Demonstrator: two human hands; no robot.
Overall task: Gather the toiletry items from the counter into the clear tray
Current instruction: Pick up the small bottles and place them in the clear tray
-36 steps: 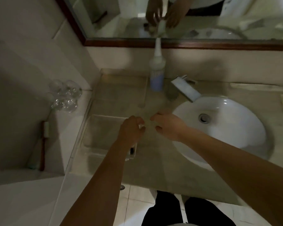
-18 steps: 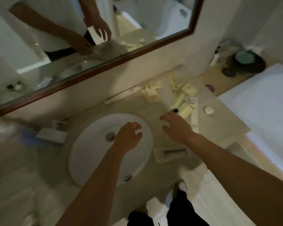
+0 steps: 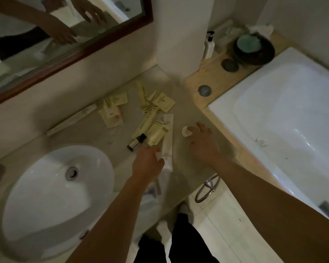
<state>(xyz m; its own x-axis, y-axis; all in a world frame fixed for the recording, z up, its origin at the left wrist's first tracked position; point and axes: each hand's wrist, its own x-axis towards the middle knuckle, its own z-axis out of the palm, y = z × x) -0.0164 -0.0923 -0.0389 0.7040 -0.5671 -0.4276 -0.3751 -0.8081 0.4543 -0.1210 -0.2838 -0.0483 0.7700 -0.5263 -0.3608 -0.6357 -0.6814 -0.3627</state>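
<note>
Reaching over the counter, both hands are holding nothing. The left hand is hanging with loose fingers, touching the near end of a white tube. The right hand is spreading its fingers wide, fingertips at a small white cap. Bare counter is lying between them. Farther back, yellow packets are sitting in a messy pile. The sink is sitting left, the tub right.
</note>
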